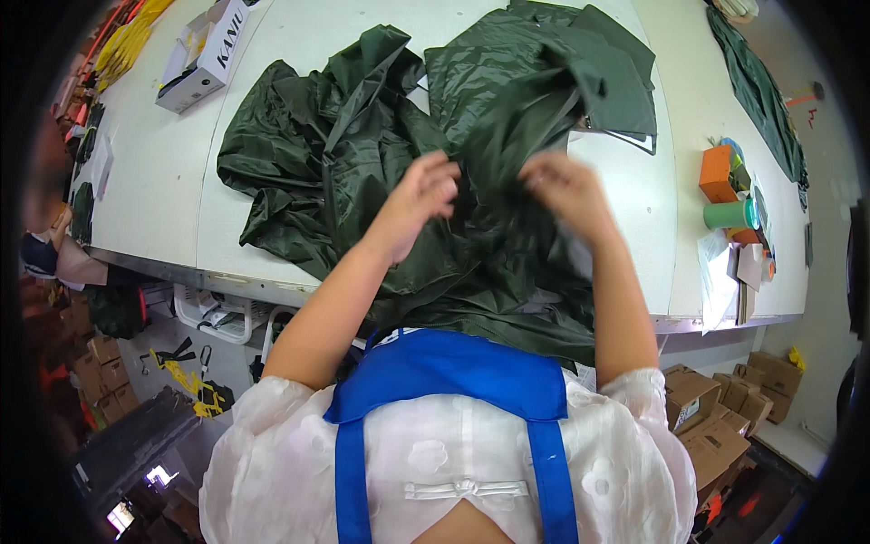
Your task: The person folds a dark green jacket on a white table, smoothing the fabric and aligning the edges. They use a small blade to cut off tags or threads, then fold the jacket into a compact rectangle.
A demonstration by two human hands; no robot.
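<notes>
A large crumpled sheet of thin, shiny dark green fabric spreads over the white table and hangs over its front edge against my blue apron. My left hand is closed with curled fingers at the middle of it, the fingertips at a fold. To the right, my right hand is smeared by motion, its fingers pinched on a raised, bunched part of the fabric. What lies under the folds is hidden. Flat stacked dark green panels lie beyond my right hand.
A white open box stands at the far left of the table. Near the right edge are an orange box and a green roll. Cardboard boxes sit below right. Another person is at the left.
</notes>
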